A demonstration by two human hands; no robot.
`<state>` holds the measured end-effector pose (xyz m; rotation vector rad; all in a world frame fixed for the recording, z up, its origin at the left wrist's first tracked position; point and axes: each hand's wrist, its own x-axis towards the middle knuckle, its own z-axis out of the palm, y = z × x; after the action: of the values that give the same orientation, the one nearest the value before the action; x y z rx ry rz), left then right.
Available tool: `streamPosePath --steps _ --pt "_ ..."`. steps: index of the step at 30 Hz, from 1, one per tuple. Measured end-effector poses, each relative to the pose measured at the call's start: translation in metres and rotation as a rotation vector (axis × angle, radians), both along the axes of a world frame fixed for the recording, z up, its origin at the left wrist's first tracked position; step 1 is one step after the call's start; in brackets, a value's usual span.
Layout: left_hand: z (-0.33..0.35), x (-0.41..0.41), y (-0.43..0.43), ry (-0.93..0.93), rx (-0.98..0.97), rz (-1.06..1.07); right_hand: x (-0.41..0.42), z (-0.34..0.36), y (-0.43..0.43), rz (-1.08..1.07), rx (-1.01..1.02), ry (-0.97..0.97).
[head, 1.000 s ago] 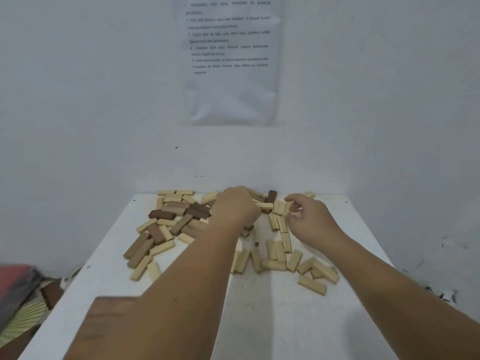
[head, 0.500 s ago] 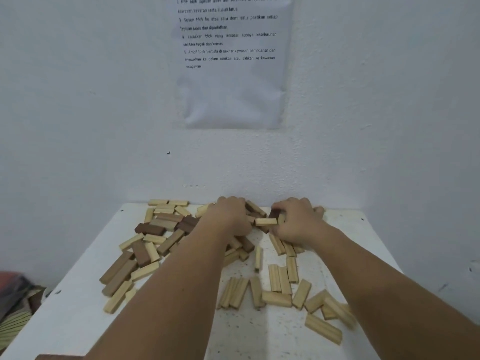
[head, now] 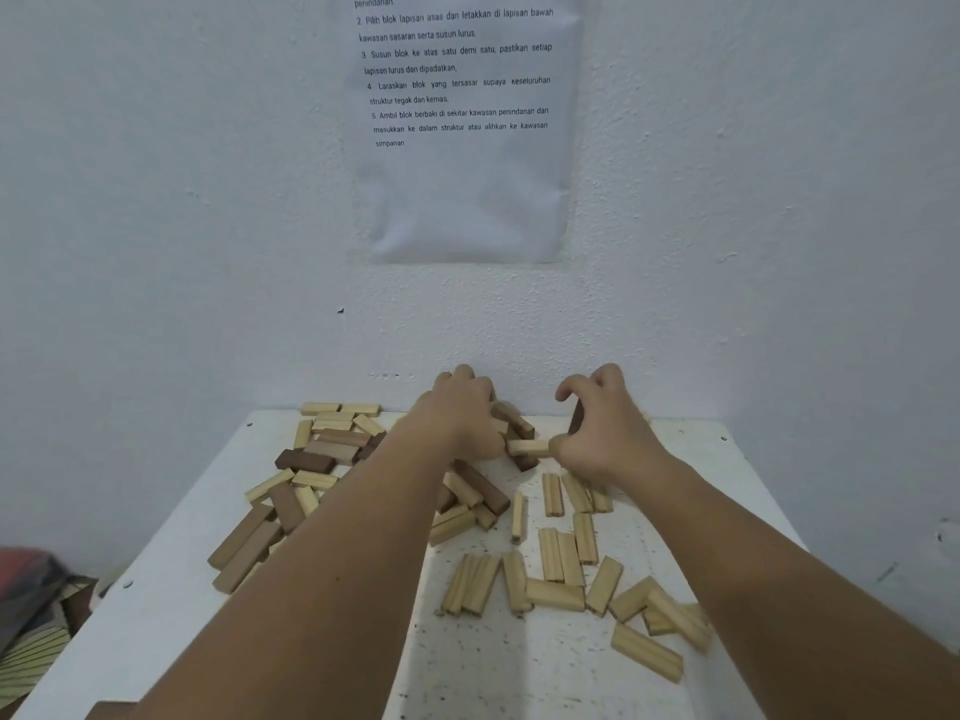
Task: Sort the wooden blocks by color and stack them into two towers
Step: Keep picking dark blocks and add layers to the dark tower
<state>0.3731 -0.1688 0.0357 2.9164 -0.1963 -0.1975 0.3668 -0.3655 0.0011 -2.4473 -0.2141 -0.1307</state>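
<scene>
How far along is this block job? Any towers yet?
Early. No tower stands yet. Partly done: light blocks lie grouped on the right of the table. In hand: the right hand grips a dark block; the left hand reaches into the mixed pile. Left: sorting that pile, then building both towers.

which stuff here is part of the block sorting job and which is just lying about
Part of the job: light blocks, dark blocks, dark block gripped by the right hand, left hand in the pile, white table.
Just lying about: printed sheet on the wall, striped and red clutter on the floor at left.
</scene>
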Motion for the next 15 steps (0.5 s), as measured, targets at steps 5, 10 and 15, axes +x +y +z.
streamPosePath --steps 5,10,15 --pt "-0.005 -0.006 0.002 0.066 -0.018 0.01 -0.007 0.002 0.008 -0.001 0.134 0.057" --pt "-0.01 -0.009 0.004 -0.028 0.146 -0.046 -0.008 -0.007 0.027 -0.019 0.089 0.088" --pt "-0.011 -0.006 0.009 -0.001 0.115 -0.062 -0.01 -0.013 0.045 -0.061 -0.168 0.041"
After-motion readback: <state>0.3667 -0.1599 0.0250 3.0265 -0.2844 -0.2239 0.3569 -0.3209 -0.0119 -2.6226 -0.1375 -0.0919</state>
